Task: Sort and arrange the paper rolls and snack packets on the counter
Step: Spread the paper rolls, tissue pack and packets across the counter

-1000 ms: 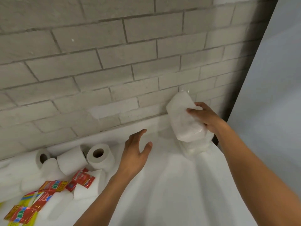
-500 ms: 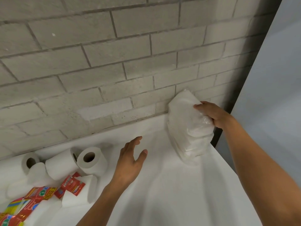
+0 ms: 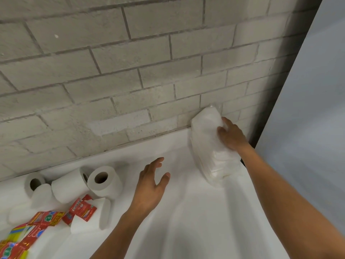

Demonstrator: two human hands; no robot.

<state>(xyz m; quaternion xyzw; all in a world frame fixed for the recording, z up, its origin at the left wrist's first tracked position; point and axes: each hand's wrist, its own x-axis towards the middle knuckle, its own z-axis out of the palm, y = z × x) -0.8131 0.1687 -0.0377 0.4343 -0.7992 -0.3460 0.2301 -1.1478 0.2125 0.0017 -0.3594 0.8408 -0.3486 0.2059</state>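
Note:
A stack of white plastic-wrapped paper packs point(image 3: 207, 139) stands on the white counter point(image 3: 196, 212) at its far right, against the brick wall. My right hand point(image 3: 230, 135) grips the top pack from the right side, fingers curled over it. My left hand point(image 3: 152, 186) hovers over the counter's middle, fingers spread and holding nothing. Several white paper rolls point(image 3: 103, 181) lie on their sides at the left. Red and yellow snack packets point(image 3: 82, 210) lie scattered among them at the lower left.
The grey brick wall point(image 3: 130, 71) runs along the back of the counter. A dark gap and a pale blue panel point(image 3: 308, 109) bound the counter on the right, just behind the stack.
My right hand has brought the raised pack down onto the stack and pushed it back against the wall. The left hand has stayed hovering in place.

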